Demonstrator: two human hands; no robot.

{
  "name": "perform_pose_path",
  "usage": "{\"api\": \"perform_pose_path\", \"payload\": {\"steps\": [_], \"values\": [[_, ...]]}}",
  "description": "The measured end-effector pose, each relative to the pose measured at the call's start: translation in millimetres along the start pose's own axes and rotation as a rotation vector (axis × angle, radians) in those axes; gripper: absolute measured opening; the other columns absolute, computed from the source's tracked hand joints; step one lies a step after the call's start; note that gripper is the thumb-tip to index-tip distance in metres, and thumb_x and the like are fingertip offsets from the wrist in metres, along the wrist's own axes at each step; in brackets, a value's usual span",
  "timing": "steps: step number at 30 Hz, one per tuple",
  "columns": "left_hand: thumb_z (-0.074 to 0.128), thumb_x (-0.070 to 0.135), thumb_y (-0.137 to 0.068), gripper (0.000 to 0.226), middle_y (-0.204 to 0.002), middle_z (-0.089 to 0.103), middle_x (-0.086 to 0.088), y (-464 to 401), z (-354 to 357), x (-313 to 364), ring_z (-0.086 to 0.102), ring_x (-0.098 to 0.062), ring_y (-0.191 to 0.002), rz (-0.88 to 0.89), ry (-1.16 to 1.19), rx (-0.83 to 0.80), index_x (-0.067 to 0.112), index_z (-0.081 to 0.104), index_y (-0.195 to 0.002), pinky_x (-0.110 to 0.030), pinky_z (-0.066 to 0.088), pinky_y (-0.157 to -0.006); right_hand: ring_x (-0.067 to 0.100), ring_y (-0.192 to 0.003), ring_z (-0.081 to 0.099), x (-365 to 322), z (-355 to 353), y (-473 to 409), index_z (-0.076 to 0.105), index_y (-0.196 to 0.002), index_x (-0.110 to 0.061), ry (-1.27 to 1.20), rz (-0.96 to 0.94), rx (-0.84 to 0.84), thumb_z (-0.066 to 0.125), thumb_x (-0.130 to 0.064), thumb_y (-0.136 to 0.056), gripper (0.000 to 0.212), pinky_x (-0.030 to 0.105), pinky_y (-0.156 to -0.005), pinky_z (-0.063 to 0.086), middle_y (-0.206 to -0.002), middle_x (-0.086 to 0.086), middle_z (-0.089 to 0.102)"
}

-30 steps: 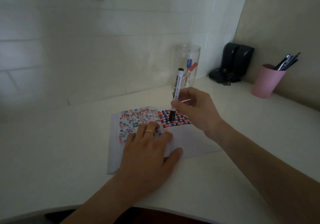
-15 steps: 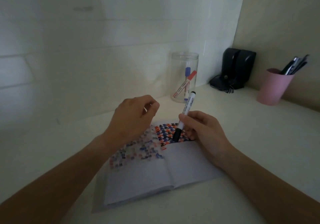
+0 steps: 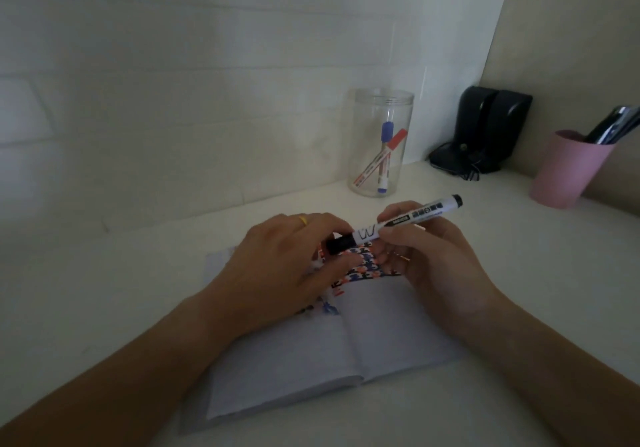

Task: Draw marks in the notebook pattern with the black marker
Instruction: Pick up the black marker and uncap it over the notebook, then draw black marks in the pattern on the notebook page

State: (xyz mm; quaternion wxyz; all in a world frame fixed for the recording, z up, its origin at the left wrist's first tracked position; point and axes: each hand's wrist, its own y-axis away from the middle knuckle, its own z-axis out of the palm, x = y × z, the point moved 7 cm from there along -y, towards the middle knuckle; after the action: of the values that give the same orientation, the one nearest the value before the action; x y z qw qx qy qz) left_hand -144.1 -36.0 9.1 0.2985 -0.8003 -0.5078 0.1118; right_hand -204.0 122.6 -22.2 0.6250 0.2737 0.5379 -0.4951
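Both hands meet on the black marker [image 3: 394, 228] above the open notebook [image 3: 332, 353].
Left hand [image 3: 277, 273] pinches its cap end, right hand [image 3: 436, 266] clamps the barrel, hiding the pattern; upper centre, a clear jar [image 3: 379, 107] holds two markers.

The left hand [image 3: 277, 266] covers most of the coloured pattern [image 3: 465, 268] on the notebook [image 3: 346, 360], and its fingers hide the tip end of the black marker [image 3: 394, 227], perhaps capped. The picture's right edge cuts off the pens [image 3: 614, 128] in the pink cup [image 3: 568, 173].
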Motion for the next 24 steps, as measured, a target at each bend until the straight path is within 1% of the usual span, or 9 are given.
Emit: {"api": "perform_pose_path", "payload": {"steps": [2, 4, 7, 10, 13, 15, 18, 22, 24], "values": [[0.052, 0.048, -0.097, 0.033, -0.098, 0.075, 0.007, -2, -1, 0, 0.064, -0.013, -0.078, 0.028, 0.004, 0.029, 0.024, 0.067, -0.114, -0.017, 0.033, -0.069, 0.032, -0.074, 0.061, -1, 5, 2, 0.071, -0.088, -0.011, 0.001, -0.022, -0.03, 0.076, -0.004, -0.08, 0.012, 0.044, -0.074, 0.051, -0.08, 0.017, 0.067], [0.053, 0.041, -0.1, 0.029, -0.1, 0.074, 0.005, -2, -3, 4, 0.064, -0.014, -0.079, 0.061, 0.033, 0.033, 0.02, 0.067, -0.115, -0.018, 0.038, -0.071, 0.025, -0.069, 0.062, -1, 8, 4, 0.075, -0.09, -0.008, 0.045, -0.044, -0.029, 0.078, -0.013, -0.079, 0.013, 0.035, -0.069, 0.054, -0.076, 0.013, 0.07], [0.048, 0.038, -0.103, 0.031, -0.101, 0.072, 0.002, -2, -4, 9, 0.065, -0.017, -0.079, 0.08, 0.057, 0.015, 0.017, 0.066, -0.116, -0.023, 0.044, -0.072, 0.017, -0.059, 0.062, -2, 10, 7, 0.078, -0.092, 0.003, 0.048, -0.047, 0.003, 0.076, -0.023, -0.075, 0.031, 0.024, -0.058, 0.053, -0.069, 0.011, 0.07], [0.041, 0.034, -0.104, 0.03, -0.093, 0.067, 0.004, -2, -4, 14, 0.059, -0.012, -0.075, 0.108, 0.085, -0.03, 0.015, 0.063, -0.11, -0.015, 0.037, -0.071, 0.017, -0.054, 0.058, -8, 11, 7, 0.069, -0.091, 0.016, 0.088, -0.073, 0.017, 0.075, -0.028, -0.076, 0.047, 0.023, -0.052, 0.049, -0.065, 0.012, 0.067], [0.035, 0.034, -0.107, 0.023, -0.078, 0.049, 0.013, -3, -4, 17, 0.044, -0.007, -0.064, 0.086, 0.167, -0.073, 0.024, 0.051, -0.093, -0.015, 0.034, -0.064, 0.016, -0.051, 0.055, -13, 13, 9, 0.071, -0.085, 0.011, 0.099, -0.102, 0.019, 0.074, -0.029, -0.076, 0.042, 0.022, -0.048, 0.046, -0.059, 0.009, 0.064], [0.033, 0.03, -0.108, 0.023, -0.074, 0.049, 0.01, -3, -3, 15, 0.042, -0.01, -0.062, 0.066, 0.28, -0.103, 0.025, 0.043, -0.088, -0.02, 0.036, -0.062, 0.016, -0.049, 0.053, -14, 15, 10, 0.071, -0.083, 0.009, 0.089, -0.109, 0.012, 0.073, -0.028, -0.077, 0.037, 0.022, -0.047, 0.045, -0.057, 0.008, 0.063], [0.044, 0.018, -0.102, 0.02, -0.072, 0.059, -0.007, -1, 3, 11, 0.041, -0.015, -0.066, -0.06, 0.61, -0.159, 0.011, 0.056, -0.088, -0.029, 0.041, -0.062, 0.016, -0.049, 0.05, -14, 20, 10, 0.073, -0.081, 0.004, 0.093, -0.106, -0.022, 0.071, -0.025, -0.08, 0.03, 0.022, -0.047, 0.044, -0.055, 0.007, 0.061], [0.04, 0.037, -0.099, 0.047, -0.05, 0.032, 0.011, -2, 9, -14, 0.022, -0.009, -0.042, -0.326, 1.069, -0.238, 0.025, 0.049, -0.054, -0.021, 0.022, -0.043, 0.014, -0.054, 0.048, -30, 1, 8, 0.076, -0.079, -0.006, -0.059, -0.106, 0.06, 0.067, -0.019, -0.08, 0.016, 0.02, -0.051, 0.043, -0.059, 0.004, 0.06], [0.036, 0.041, -0.099, 0.046, -0.053, 0.032, 0.012, 0, 3, -37, 0.024, -0.009, -0.045, -0.351, 0.98, -0.145, 0.025, 0.047, -0.058, -0.023, 0.024, -0.047, 0.014, -0.055, 0.048, -39, -17, 10, 0.074, -0.081, -0.006, -0.061, -0.109, 0.133, 0.066, -0.02, -0.082, 0.016, 0.023, -0.053, 0.043, -0.059, 0.003, 0.059]]}}
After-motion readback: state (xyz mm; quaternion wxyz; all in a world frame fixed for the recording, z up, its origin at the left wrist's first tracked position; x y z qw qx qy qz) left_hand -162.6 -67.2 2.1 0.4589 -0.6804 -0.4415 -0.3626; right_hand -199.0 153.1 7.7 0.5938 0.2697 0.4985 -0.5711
